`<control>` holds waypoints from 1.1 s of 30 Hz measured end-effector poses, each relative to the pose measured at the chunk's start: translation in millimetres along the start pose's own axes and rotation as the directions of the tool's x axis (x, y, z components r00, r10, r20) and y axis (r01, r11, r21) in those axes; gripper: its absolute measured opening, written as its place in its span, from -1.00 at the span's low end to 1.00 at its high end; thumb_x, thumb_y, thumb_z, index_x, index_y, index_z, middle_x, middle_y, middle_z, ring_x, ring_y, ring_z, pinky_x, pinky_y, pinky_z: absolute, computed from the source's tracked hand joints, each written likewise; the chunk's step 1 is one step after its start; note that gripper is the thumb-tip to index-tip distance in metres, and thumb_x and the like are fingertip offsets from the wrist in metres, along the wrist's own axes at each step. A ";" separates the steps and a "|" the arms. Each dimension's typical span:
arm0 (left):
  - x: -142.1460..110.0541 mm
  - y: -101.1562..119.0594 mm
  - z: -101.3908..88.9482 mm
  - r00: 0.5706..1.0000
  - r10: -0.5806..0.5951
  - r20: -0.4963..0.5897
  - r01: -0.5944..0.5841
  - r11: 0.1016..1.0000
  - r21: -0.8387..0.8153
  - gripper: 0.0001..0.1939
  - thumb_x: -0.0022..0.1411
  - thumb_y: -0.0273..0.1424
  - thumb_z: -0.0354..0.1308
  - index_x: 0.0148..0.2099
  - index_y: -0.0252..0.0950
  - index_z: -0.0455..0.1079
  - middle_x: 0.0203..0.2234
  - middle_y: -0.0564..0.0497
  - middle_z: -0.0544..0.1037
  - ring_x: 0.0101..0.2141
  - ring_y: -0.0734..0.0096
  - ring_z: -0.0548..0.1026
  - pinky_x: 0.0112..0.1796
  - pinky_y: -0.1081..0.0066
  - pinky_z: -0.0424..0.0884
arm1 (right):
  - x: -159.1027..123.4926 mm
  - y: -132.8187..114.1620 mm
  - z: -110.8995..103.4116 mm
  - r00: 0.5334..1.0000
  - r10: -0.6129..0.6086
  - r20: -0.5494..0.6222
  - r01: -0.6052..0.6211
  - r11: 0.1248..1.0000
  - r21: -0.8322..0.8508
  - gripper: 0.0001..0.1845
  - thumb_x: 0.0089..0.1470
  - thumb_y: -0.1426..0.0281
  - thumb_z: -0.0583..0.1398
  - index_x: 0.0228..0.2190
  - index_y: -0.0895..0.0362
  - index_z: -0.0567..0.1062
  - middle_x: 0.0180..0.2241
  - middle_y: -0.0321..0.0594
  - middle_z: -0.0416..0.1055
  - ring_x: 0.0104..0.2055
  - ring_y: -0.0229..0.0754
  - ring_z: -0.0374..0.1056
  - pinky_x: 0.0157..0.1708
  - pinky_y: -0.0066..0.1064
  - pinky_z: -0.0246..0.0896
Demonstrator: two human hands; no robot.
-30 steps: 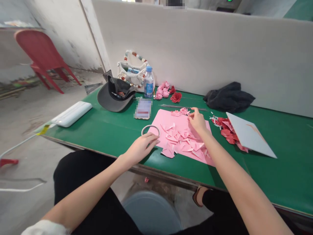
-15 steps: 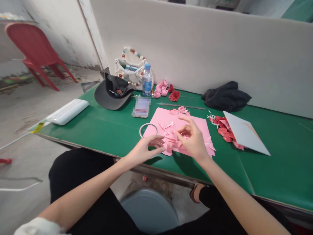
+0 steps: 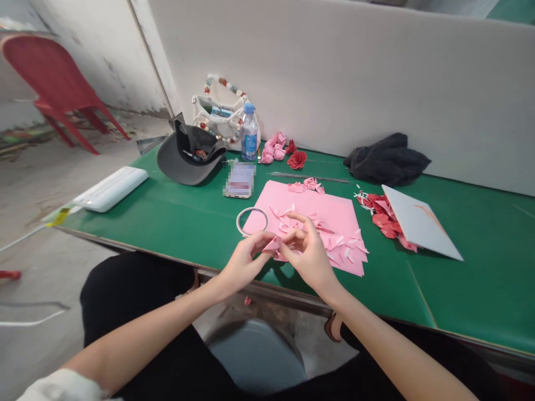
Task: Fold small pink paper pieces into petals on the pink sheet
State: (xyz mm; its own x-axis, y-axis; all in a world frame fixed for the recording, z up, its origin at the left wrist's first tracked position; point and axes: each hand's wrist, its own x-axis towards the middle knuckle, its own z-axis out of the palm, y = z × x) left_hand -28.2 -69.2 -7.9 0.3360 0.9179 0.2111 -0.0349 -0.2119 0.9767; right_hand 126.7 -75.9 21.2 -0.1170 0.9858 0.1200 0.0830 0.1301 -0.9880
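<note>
Pink paper scrap (image 3: 272, 244), thin and light, sits pinched between the thumb and fingers of the left hand (image 3: 244, 264), just over the front edge of a pink paper sheet (image 3: 317, 206) on the green tabletop (image 3: 179, 209). The right hand (image 3: 310, 253) curls half closed just beside it; whether it grips anything, I cannot tell. The scrap looks likely to crease and flutter easily, so a light pinch at its edge should suit it. More cut pink scraps (image 3: 336, 240) lie on the sheet.

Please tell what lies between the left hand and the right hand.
In the head view, a small pink paper piece lies there, held by the left hand, close beside the right hand.
</note>
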 end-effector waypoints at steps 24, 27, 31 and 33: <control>8.4 19.0 -10.8 0.985 -0.173 -0.023 0.170 0.980 -0.108 -0.75 0.14 -0.28 0.22 -0.45 -0.37 0.40 -0.64 0.07 0.47 -0.56 0.54 0.43 -0.42 0.51 0.37 | 10.6 -8.2 -17.5 0.967 0.215 0.135 -0.234 0.962 0.141 -0.78 -0.14 0.29 0.34 -0.40 0.14 0.56 -0.30 -0.20 0.51 -0.24 -0.20 0.42 -0.16 -0.31 0.34; 8.4 18.1 -10.0 0.983 -0.181 -0.005 0.179 0.977 -0.116 -0.73 0.12 -0.27 0.24 -0.47 -0.38 0.39 -0.63 0.06 0.48 -0.57 0.53 0.43 -0.43 0.50 0.37 | 10.6 -4.8 -17.1 0.956 0.259 0.139 -0.278 0.950 0.142 -0.77 -0.17 0.31 0.36 -0.41 0.15 0.57 -0.39 -0.24 0.51 -0.31 -0.24 0.42 -0.18 -0.37 0.32; 8.2 16.0 -10.2 0.981 -0.193 0.019 0.194 0.976 -0.101 -0.75 0.12 -0.26 0.23 -0.40 -0.39 0.44 -0.61 0.03 0.50 -0.56 0.50 0.45 -0.41 0.48 0.40 | 12.9 -2.6 -19.5 0.948 0.280 0.147 -0.301 0.942 0.146 -0.79 -0.18 0.31 0.37 -0.44 0.16 0.57 -0.42 -0.25 0.52 -0.32 -0.24 0.43 -0.20 -0.38 0.31; 8.1 14.8 -10.7 0.978 -0.205 0.026 0.207 0.975 -0.081 -0.75 0.13 -0.27 0.23 -0.40 -0.40 0.45 -0.62 0.03 0.50 -0.55 0.48 0.46 -0.40 0.48 0.40 | 13.9 -2.5 -21.0 0.945 0.288 0.155 -0.309 0.942 0.133 -0.79 -0.19 0.31 0.37 -0.45 0.16 0.57 -0.43 -0.25 0.52 -0.33 -0.25 0.43 -0.21 -0.39 0.31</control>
State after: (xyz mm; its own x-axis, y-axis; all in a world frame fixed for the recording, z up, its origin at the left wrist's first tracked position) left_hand -36.1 -61.3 8.7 0.3603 0.9328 0.0050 -0.0412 0.0105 0.9991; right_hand 145.7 -60.3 27.4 -0.2405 0.9525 -0.1865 -0.0168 -0.1963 -0.9804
